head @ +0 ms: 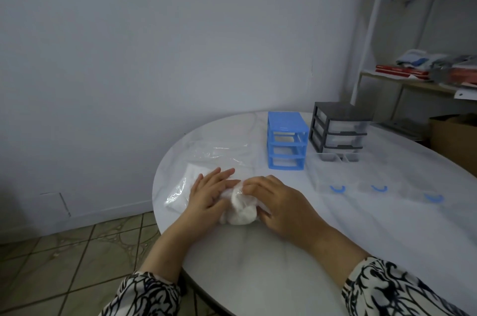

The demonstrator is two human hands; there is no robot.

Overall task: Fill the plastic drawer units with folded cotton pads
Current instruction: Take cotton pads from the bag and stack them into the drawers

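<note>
Left hand (206, 193) lies flat, right hand (277, 202) clutches bagged cotton pads (240, 210); empty blue frame (286, 144), grey drawers (339, 128), white tabletop (258, 264).

Two bare forearms and hands — left hand (209, 193), right hand (277, 203) — no rings, watch or bracelets visible. Loose sleeves (392, 290) ending below the elbows, cream-white fabric — covered in a bold black branching, leaf-like line print.

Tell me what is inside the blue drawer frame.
Nothing shows inside the blue drawer frame: its three slots are open, and the wall and table show through them. Three clear drawers with blue handles lie out on the table to its right.
</note>
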